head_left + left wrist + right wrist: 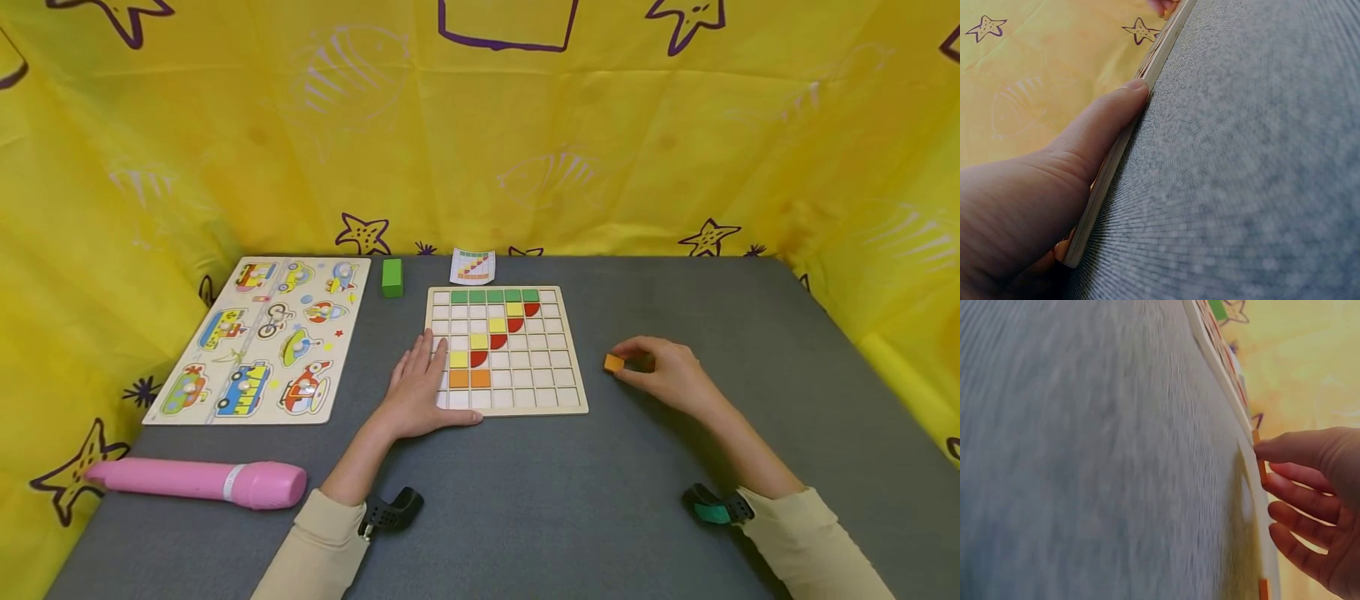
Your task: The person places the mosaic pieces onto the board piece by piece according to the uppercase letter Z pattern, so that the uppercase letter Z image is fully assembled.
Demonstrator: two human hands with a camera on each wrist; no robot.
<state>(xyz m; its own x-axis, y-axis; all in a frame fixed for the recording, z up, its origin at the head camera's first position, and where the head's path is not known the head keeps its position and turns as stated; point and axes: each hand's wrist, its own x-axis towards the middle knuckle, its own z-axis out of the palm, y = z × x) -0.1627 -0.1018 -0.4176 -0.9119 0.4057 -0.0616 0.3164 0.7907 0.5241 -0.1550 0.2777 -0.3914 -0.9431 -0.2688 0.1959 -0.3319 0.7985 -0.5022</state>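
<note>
A wooden grid board (536,392) lies in the middle of the table. It carries a row of green squares, a diagonal of yellow squares and red quarter-circles, and two orange squares (469,378) low on its left. My left hand (416,387) rests over the board's left side, fingers stretched out, with the thumb (1100,122) along the front edge. To the right of the board, my right hand (670,373) pinches an orange square tile (613,363) between thumb and fingertips. The right wrist view shows this tile (1261,470) edge-on.
Behind the board stands a small pattern card (473,267), with a green block (392,277) to its left. A vehicle puzzle board (255,342) lies at the left, a pink microphone-shaped object (195,482) before it. Another orange piece (1263,589) shows low in the right wrist view.
</note>
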